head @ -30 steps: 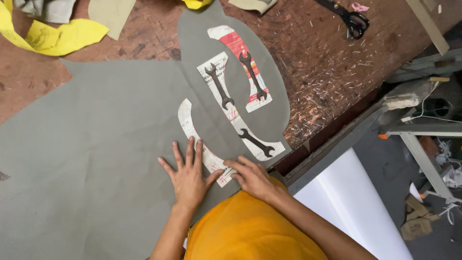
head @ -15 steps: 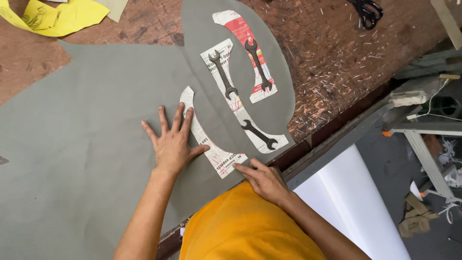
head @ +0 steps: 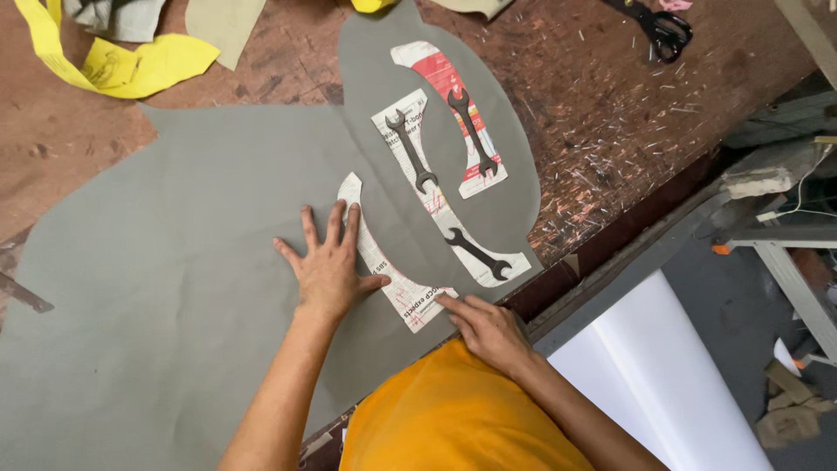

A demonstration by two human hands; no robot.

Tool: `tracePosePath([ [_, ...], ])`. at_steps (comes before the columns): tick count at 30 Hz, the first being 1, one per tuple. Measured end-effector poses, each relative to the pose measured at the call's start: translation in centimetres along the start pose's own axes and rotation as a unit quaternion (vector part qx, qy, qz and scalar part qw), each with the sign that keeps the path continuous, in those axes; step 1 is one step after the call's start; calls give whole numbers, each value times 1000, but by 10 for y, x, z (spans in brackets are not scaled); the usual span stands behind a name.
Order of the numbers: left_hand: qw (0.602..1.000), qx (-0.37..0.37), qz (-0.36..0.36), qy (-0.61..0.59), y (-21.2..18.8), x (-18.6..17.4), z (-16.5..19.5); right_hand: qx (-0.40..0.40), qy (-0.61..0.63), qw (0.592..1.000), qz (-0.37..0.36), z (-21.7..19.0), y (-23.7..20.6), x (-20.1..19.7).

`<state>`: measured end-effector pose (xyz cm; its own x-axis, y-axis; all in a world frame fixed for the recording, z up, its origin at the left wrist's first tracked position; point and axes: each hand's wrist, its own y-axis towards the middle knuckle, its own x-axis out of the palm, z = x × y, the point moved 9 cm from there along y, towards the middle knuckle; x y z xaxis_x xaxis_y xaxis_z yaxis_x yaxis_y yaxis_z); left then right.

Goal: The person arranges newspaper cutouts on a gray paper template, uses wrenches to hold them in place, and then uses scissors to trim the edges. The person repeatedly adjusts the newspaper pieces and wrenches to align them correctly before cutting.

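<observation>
1. Since the earlier frame, left hand (head: 329, 266) has slid left, fingers splayed flat on grey fabric (head: 166, 288); right hand (head: 488, 327) pins the curved newspaper pattern (head: 384, 270), grasping nothing.
2. Pressing evenly keeps it from creeping.
3. Farther: three spanners (head: 410, 150) weighting patterns, scissors (head: 658, 24), yellow scraps (head: 131, 61).

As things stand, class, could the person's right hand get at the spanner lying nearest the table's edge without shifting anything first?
Probably yes. The right hand rests on the lower end of the curved paper pattern, and that spanner lies just beyond it on another pattern piece, uncovered. Only bare grey fabric lies between them.
</observation>
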<state>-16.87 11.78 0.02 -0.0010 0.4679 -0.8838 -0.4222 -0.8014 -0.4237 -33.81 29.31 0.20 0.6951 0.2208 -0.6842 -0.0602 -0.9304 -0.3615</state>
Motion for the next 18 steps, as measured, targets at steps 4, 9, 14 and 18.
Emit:
tracePosePath([
  [4,999,-14,-6,48,12,-13,2,10,4,1000,-28,3,-2,2],
  [9,996,-1,5,93,21,-22,9,36,14,998,-52,14,-5,5],
  [14,995,0,11,102,19,-27,11,66,66,995,-44,27,-4,4],
  [18,997,-2,7,81,17,-27,9,-18,136,989,48,22,-2,-15],
])
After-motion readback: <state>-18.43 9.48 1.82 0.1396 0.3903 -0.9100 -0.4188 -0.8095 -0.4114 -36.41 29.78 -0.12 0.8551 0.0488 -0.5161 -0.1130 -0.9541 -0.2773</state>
